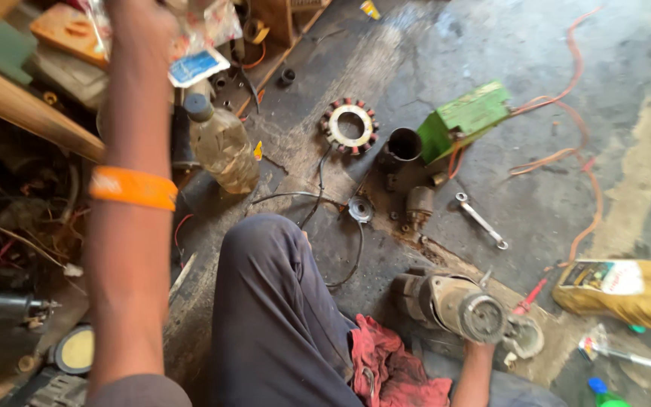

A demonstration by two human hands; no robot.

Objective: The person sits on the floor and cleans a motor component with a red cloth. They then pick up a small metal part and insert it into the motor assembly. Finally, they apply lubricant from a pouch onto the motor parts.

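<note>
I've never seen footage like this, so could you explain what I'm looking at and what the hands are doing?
One camera, worn on a person's head, looks down at a workshop floor. The left arm, with an orange wristband, reaches up to a cluttered shelf; that hand is cut off by the picture's edge. The right hand is hidden behind a motor at a red rag. On the floor: a coil ring, green box, wrench, two oil bottles.

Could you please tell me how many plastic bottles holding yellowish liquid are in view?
2. One clear bottle stands upright beside the raised left forearm, near the shelf. One yellow bottle lies on its side at the right edge, partly cropped. Others may be hidden in the clutter.
</note>
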